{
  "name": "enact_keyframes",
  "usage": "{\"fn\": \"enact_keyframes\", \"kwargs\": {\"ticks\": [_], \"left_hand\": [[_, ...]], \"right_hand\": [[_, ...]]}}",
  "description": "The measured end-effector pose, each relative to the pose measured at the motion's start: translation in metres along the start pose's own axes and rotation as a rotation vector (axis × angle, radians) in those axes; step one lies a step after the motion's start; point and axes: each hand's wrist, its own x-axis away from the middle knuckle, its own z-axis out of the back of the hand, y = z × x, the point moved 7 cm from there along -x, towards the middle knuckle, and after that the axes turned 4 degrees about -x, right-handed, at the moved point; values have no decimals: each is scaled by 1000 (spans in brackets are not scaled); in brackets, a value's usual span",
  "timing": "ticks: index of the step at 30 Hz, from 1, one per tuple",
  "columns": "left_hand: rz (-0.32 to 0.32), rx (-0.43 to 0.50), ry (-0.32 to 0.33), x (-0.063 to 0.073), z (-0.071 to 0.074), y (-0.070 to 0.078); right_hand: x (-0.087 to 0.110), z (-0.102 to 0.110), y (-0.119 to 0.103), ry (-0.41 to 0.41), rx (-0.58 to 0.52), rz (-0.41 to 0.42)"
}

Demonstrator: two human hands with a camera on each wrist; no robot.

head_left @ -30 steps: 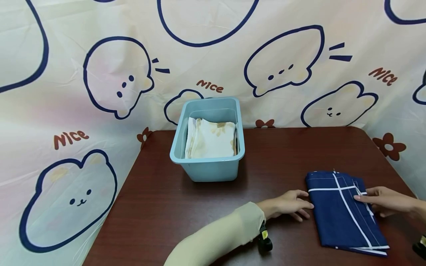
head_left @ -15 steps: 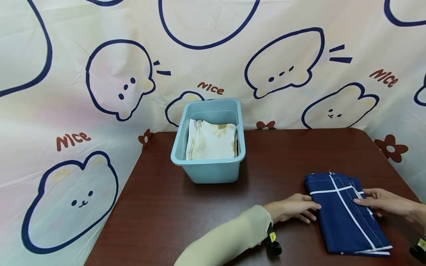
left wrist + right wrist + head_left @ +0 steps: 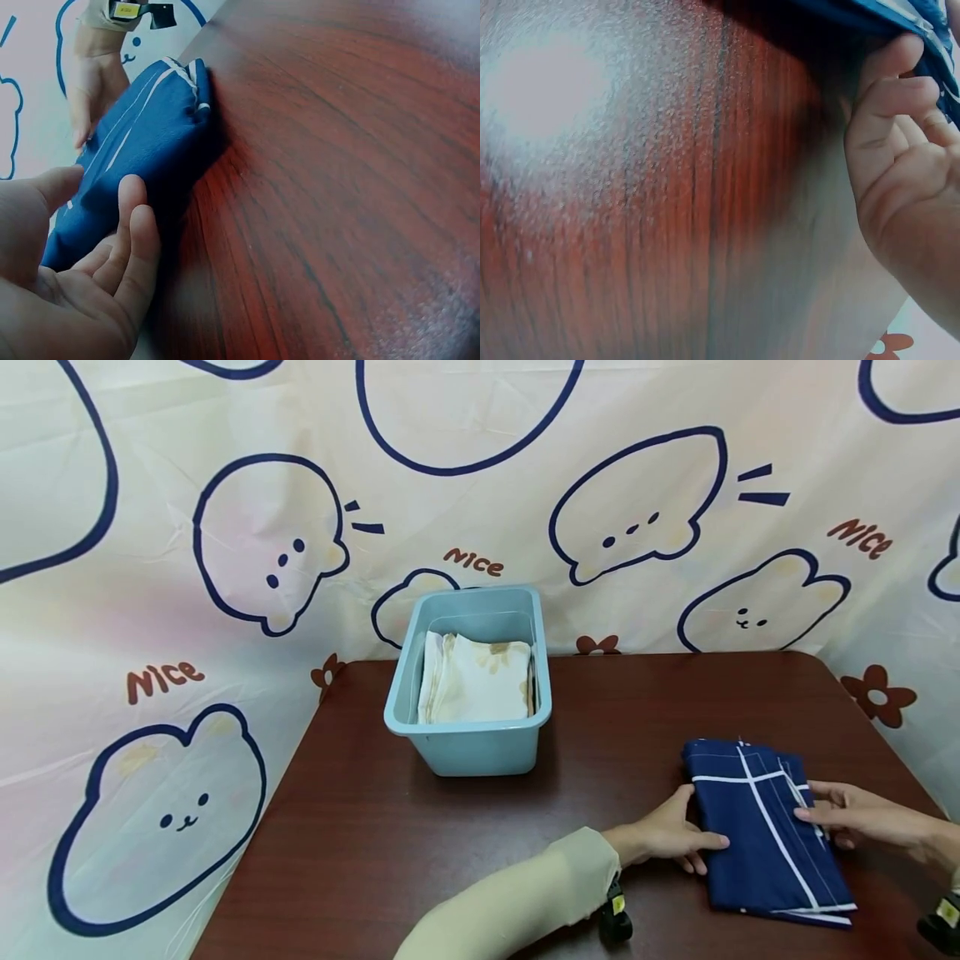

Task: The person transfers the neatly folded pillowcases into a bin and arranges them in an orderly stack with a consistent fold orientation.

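A folded navy cloth with white lines is at the right of the table in the head view, held at both sides. My left hand grips its left edge, the thumb on top and fingers against the side. My right hand pinches the right edge, thumb above and the other fingers partly hidden beneath. The left wrist view shows the cloth between thumb and fingers of the left hand. In the right wrist view the curled fingers of the right hand lie under the cloth's edge, and a dark shadow falls below.
A light blue plastic bin stands at the back of the dark wood table. Inside it is a folded white cloth with tan marks. A printed curtain hangs behind the table and along its sides.
My left hand has gone from touching the cloth's left edge with spread fingers to gripping it. The cloth has shifted slightly left and away from me, with the right hand still holding it.
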Motion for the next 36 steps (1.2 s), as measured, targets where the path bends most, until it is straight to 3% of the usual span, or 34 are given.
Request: {"fn": "enact_keyframes", "kwargs": {"ticks": [7,12,36], "left_hand": [[-19,-55,55,1,2,1],[-25,-48,80,1,6,2],[-41,-78,63,10,23,2]], "right_hand": [[1,-5,-3,-53,-5,59],[0,-6,-2,-47,-13,62],[3,-17,-15,10,-61,47]]}}
